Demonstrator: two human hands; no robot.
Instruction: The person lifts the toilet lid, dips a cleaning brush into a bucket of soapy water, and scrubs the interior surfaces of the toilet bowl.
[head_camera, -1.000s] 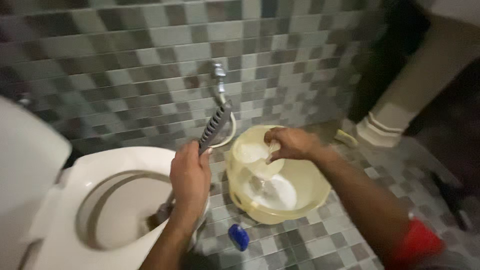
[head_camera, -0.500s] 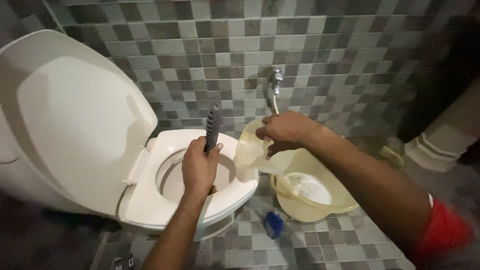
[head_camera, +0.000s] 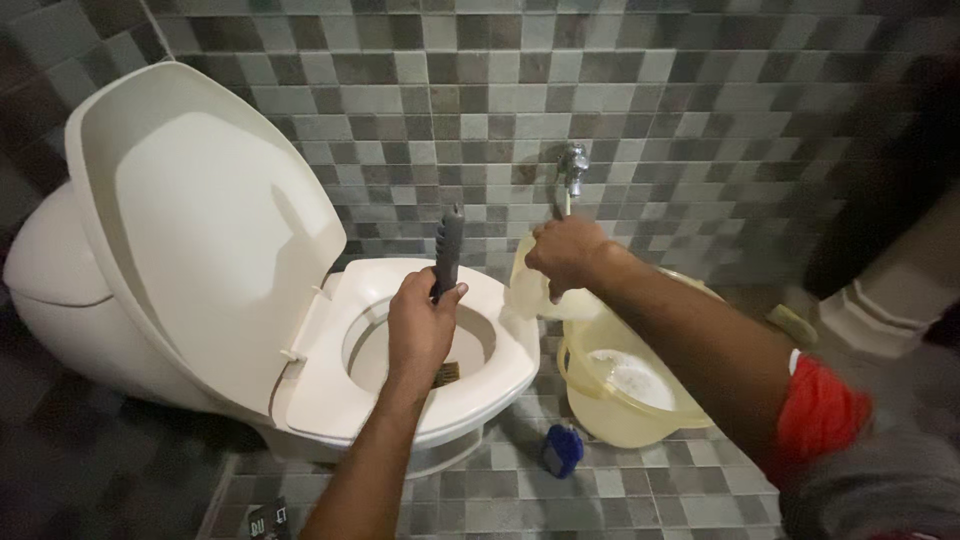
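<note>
Both hands are busy, and each is clamped on its own thing. The left hand is wrapped in a fist around the dark grey ribbed handle of a toilet brush, which stands nearly upright, leaning a little away from the person toward the wall. Its long axis runs down through the opening of the white plastic toilet seat, and the bristled head shows just below the fist, inside the bowl. So the brush is directly under the left hand, and that hand is by far the nearer of the two to the bowl.

The right hand is closed on the rim of a pale yellow translucent plastic jug, held tilted just beside the right edge of the seat, above and to the left of a pale yellow round plastic bucket that stands on the grey tiled floor with water in it. I cannot tell whether the jug touches the seat, or whether anything is pouring from it.

The two hands are near each other but apart, the jug to the right of the brush handle. Behind them, the white toilet lid is raised, and a chrome wall tap sits on the mosaic tiles just above the right hand. A small blue object lies on the floor between toilet and bucket.
</note>
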